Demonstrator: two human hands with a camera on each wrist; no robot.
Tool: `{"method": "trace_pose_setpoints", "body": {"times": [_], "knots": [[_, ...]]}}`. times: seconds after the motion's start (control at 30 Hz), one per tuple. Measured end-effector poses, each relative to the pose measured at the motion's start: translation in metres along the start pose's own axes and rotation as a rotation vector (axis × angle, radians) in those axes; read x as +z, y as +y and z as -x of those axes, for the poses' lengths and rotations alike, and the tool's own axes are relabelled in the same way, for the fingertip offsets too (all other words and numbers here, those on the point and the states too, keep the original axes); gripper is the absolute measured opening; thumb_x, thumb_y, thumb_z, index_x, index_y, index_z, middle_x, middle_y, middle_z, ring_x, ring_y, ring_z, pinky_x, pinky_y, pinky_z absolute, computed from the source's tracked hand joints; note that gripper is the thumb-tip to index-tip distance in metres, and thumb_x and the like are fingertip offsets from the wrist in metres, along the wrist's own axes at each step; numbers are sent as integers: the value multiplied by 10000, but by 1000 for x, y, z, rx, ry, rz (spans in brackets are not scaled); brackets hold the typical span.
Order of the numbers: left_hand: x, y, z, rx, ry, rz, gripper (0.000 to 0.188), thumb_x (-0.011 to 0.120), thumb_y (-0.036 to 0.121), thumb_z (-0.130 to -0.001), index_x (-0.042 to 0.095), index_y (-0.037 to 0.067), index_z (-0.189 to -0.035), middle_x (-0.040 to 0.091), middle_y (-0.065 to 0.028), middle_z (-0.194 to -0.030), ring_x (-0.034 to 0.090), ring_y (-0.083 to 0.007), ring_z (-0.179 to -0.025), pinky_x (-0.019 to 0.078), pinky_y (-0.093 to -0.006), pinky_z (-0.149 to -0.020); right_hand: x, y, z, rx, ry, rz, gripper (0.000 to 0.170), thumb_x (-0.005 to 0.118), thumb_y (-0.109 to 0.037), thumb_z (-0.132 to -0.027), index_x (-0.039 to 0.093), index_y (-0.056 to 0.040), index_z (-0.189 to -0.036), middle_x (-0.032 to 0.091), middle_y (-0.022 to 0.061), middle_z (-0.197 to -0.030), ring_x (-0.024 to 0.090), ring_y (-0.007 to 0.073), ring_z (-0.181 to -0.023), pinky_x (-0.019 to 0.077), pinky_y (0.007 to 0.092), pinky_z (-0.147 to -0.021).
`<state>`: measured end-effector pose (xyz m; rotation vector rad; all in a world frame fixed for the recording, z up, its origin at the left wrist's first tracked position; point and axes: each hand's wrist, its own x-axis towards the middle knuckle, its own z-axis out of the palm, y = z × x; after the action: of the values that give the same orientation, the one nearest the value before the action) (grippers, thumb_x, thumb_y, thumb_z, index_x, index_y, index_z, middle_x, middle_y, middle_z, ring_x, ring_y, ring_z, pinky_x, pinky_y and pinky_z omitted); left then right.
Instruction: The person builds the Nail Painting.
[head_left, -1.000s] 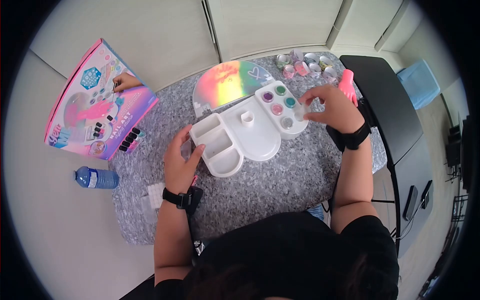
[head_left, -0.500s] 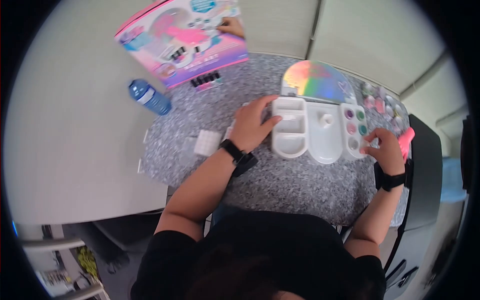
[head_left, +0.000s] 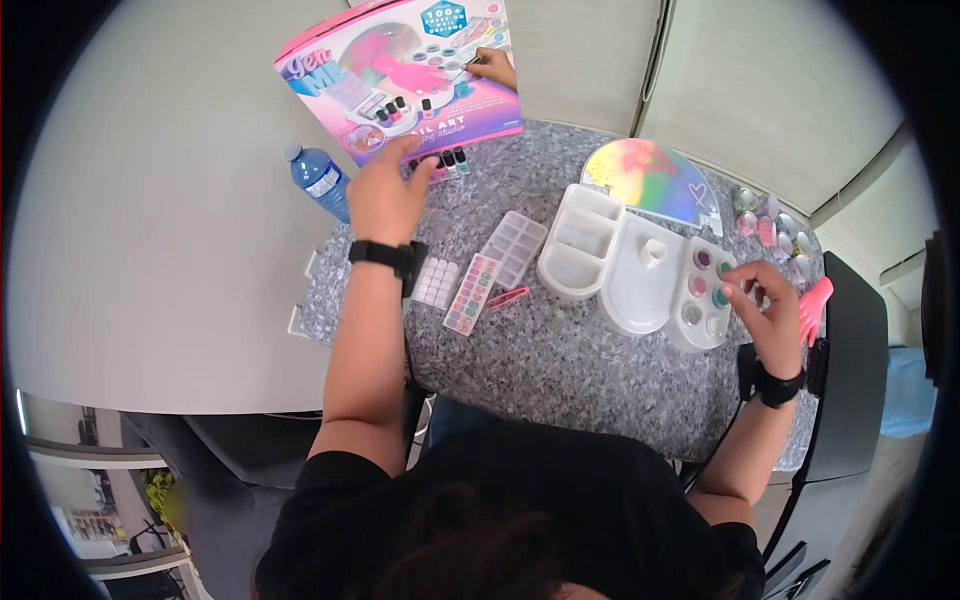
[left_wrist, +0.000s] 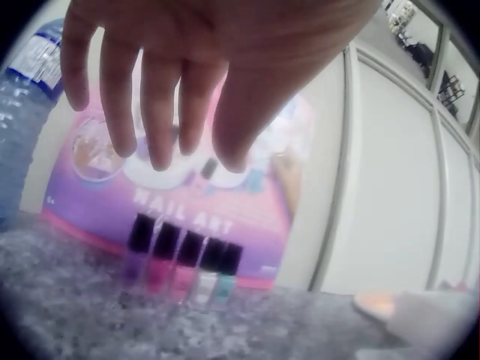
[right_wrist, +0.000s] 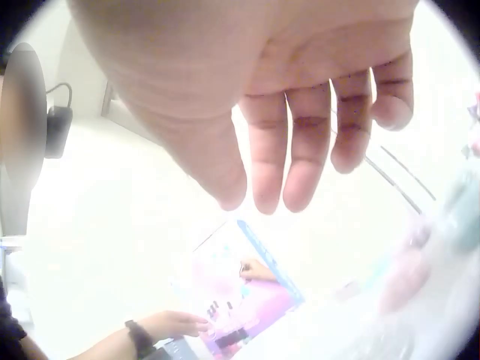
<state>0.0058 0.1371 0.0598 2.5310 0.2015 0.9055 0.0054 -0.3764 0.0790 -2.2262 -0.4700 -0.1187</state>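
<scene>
My left hand point(head_left: 388, 200) reaches over a row of small nail polish bottles point(left_wrist: 185, 259) with black caps. Its fingers are spread and hold nothing in the left wrist view, hanging above the caps. Purple, pink, white and teal polish shows through the glass. At the right, my right hand point(head_left: 768, 315) hovers beside the white tray point(head_left: 636, 310), overlapping its section of round pots point(head_left: 697, 287) in the head view. Thumb and fingers point(right_wrist: 300, 191) are loosely extended with nothing between them in the right wrist view.
A Gem nail art box point(head_left: 440, 110) stands behind the bottles, near a water bottle point(head_left: 318, 182). Sticker sheets point(head_left: 470, 295) and pink tweezers point(head_left: 510, 298) lie left of the tray. A rainbow panel point(head_left: 650, 180), glitter pots point(head_left: 768, 230) and a pink model hand point(head_left: 815, 305) lie beyond.
My left hand has left the tray's left side and moved to the polish bottles. The right hand stays near the tray's right side. The head view has turned left.
</scene>
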Motion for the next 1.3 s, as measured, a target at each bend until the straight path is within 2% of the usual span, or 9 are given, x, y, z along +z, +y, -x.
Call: {"method": "trace_pose_setpoints", "body": {"times": [0.17, 0.23, 0.37, 0.53, 0.6, 0.77, 0.83, 0.93, 1.3], "knots": [[30, -48, -16, -242, -92, -251, 448, 832, 419, -973, 802, 171, -1345, 845, -91, -1247, 782, -332, -1189, 606, -488, -971, 44, -11, -2, -138, 78, -82, 195, 888, -95, -905, 816, -62, -1083, 804, 85, -1162, 705, 261, -1101, 520, 380, -954], [40, -57, -14, -262, -109, -264, 418, 832, 420, -971, 815, 185, -1316, 849, -79, -1230, 782, -329, -1186, 603, -493, -972, 54, -21, -1, -312, -99, 53, 341, 904, -81, -856, 816, -105, -1185, 767, 99, -1382, 649, 350, -1359, 477, 473, -1186], [44, -56, -14, -382, -200, -300, 311, 828, 407, -977, 847, 210, -1216, 856, -56, -1190, 783, -321, -1170, 592, -500, -968, 68, -19, 11, -302, -324, 275, 578, 912, -52, -782, 793, -195, -1329, 657, 56, -1620, 555, 375, -1526, 324, 575, -1363], [22, -38, -4, -185, -52, -327, 228, 839, 353, -978, 855, 179, -1125, 861, -72, -1096, 803, -328, -1055, 580, -474, -918, 70, -20, 11, -306, -303, 323, 588, 890, -31, -770, 800, -203, -1325, 682, 56, -1588, 597, 352, -1474, 369, 558, -1323], [2, 3, 1, -81, 13, -31, 217, 854, 304, -968, 849, 130, -1098, 854, -93, -1054, 800, -331, -1010, 556, -460, -954, 70, -23, 12, -303, -298, 334, 588, 884, -29, -772, 802, -205, -1327, 688, 59, -1581, 609, 345, -1459, 385, 551, -1307], [-4, 89, 36, 174, -309, 271, 220, 829, 241, -1003, 848, 129, -1190, 852, -105, -1123, 787, -288, -1120, 513, -449, -1121, 75, -29, 16, -306, -255, 371, 571, 888, -62, -790, 804, -204, -1336, 698, 54, -1567, 624, 337, -1432, 414, 534, -1265], [9, 110, 53, 300, -362, 191, 221, 833, 263, -1000, 842, 170, -1200, 850, -70, -1144, 773, -276, -1125, 369, -569, -1254, 76, -28, 16, -309, -249, 379, 575, 888, -63, -792, 804, -205, -1343, 697, 53, -1568, 622, 334, -1433, 414, 532, -1263], [36, 114, 66, 277, -383, 215, 223, 833, 275, -1003, 834, 196, -1211, 847, -50, -1155, 771, -278, -1110, 257, -658, -1293, 76, -27, 16, -317, -250, 386, 580, 888, -68, -800, 802, -209, -1355, 693, 51, -1573, 618, 331, -1436, 410, 529, -1265], [59, 108, 75, 329, -238, -7, 301, 853, 319, -977, 847, 196, -1252, 840, -63, -1134, 754, -266, -1161, 267, -661, -1291, 74, -24, 17, -332, -253, 378, 581, 894, -79, -806, 801, -207, -1365, 693, 49, -1573, 615, 327, -1437, 411, 523, -1266]]}}
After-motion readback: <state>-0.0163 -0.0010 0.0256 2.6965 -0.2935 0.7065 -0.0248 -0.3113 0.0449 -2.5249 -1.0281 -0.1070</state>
